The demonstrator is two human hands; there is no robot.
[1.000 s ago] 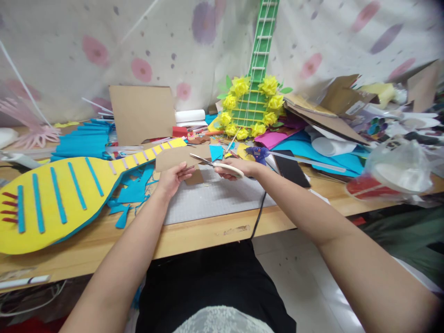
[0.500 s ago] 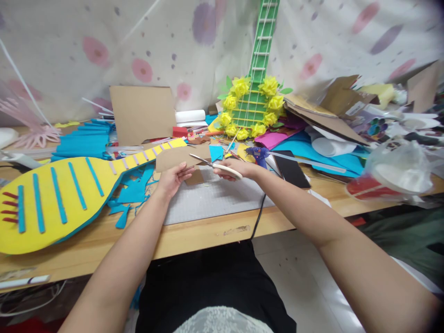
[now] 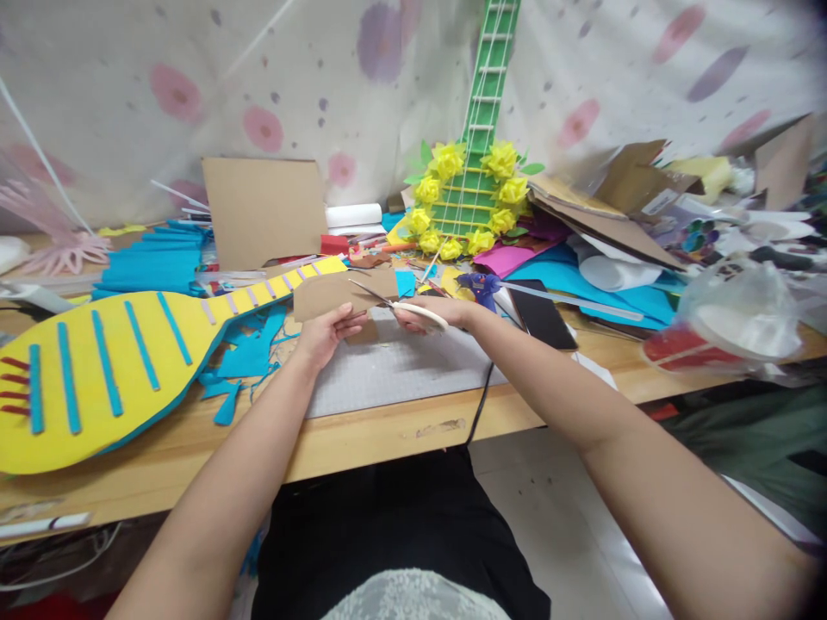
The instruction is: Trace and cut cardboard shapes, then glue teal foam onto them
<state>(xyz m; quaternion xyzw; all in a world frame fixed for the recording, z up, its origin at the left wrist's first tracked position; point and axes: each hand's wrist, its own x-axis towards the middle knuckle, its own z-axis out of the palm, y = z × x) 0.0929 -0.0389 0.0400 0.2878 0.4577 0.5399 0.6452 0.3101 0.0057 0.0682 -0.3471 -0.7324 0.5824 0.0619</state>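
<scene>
My left hand (image 3: pixel 331 334) is closed on the lower edge of a brown cardboard piece (image 3: pixel 320 295), thumb on its face. My right hand (image 3: pixel 434 312) grips a pair of scissors with white handles (image 3: pixel 423 313). The dark blades point up and left, across the face of the cardboard; whether they bite into it I cannot tell. Below my hands lies a grey cutting mat (image 3: pixel 388 379), with a small cardboard scrap (image 3: pixel 363 332) on it.
A yellow cardboard lute shape (image 3: pixel 129 379) lies at left beside blue scraps (image 3: pixel 249 353). Behind stands a green flower-trimmed instrument (image 3: pixel 475 207). A blue glue gun (image 3: pixel 481 288), a black phone or tablet (image 3: pixel 546 314) and a bagged red-and-white bucket (image 3: pixel 717 336) sit at right.
The cardboard has tilted and shifted slightly to the right in my left hand. The scissors have moved a little left against it. Both hands keep their hold.
</scene>
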